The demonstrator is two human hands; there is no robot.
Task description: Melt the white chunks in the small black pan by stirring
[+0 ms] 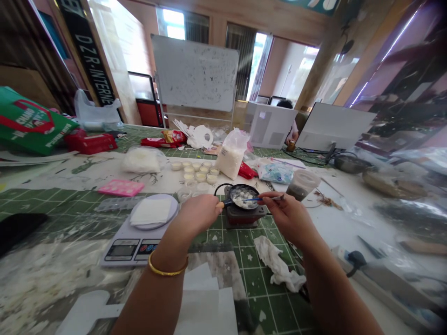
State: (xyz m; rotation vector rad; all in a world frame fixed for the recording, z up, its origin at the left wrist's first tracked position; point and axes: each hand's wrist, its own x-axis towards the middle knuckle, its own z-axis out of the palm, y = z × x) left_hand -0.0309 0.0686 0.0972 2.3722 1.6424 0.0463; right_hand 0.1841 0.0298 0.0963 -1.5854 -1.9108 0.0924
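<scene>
My left hand [200, 213] is closed round the handle of a small black pan [259, 191], which rests on a little dark red electric stove [244, 217]. White flakes or chunks [240, 197] lie in the pan. Between the fingers of my right hand [284, 211] is a thin blue stick [253, 199], held like a pen, its far end among the white pieces. I cannot make out what kind of tool the stick is. Just behind the right hand stands a clear plastic cup [302, 184] with something dark in it.
Left of the stove sits a kitchen scale [120, 249] with white paper [152, 211] on it. Several small filled cups [200, 176] and a bag of white grains [231, 156] are behind. Crumpled tissue [277, 265] lies in front, a power strip [380, 293] at right. Another person [293, 132] is behind the monitors.
</scene>
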